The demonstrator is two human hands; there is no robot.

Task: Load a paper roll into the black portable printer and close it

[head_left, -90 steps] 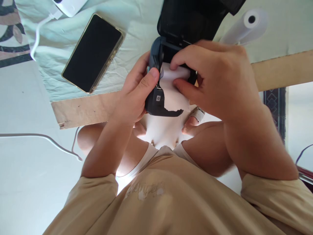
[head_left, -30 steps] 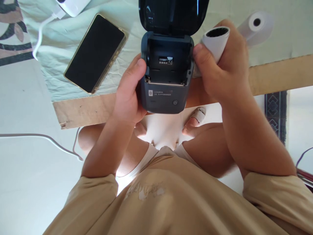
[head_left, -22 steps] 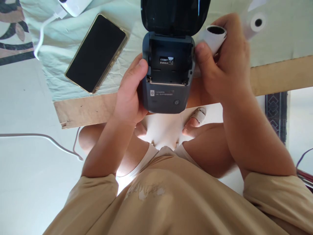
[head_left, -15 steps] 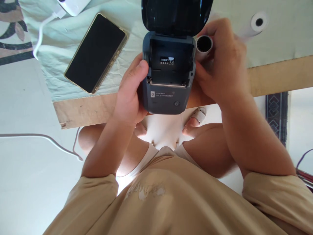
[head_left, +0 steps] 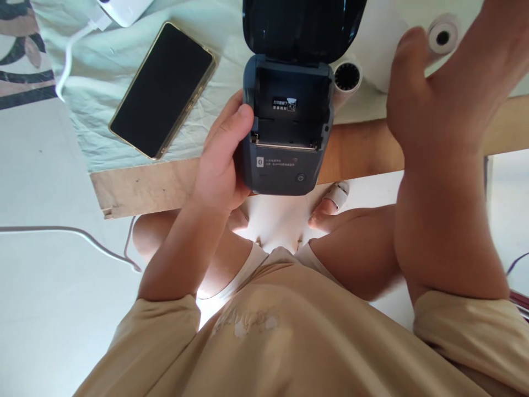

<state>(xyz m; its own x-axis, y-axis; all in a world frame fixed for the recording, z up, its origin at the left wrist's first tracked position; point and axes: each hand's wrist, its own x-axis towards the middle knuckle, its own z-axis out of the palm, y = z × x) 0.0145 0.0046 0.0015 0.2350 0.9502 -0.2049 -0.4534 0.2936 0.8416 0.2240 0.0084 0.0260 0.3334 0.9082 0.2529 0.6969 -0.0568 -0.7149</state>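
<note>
My left hand (head_left: 223,149) is closed around the left side of a dark portable label printer (head_left: 285,171), its thumb on the edge. The printer's black lid (head_left: 303,27) is flipped up, showing a bare compartment with a small printed sticker (head_left: 284,105) inside. My right hand (head_left: 450,94) is open, thumb apart from the fingers, some of which run out of view at the top right. Between thumb and fingers, a white paper roll (head_left: 443,36) with a dark core shows; contact cannot be made out. Another white roll (head_left: 347,77) stands against the printer's right side.
A smartphone (head_left: 162,91) lies on the pale green cloth (head_left: 223,33) to the left. A white device (head_left: 126,10) with a white cable (head_left: 70,58) is at the top left. The wooden table edge (head_left: 140,187) runs in front of my knees.
My right hand has let go of the roll beside the printer and moved right, to the farther roll. The printer has shifted slightly right in my left hand.
</note>
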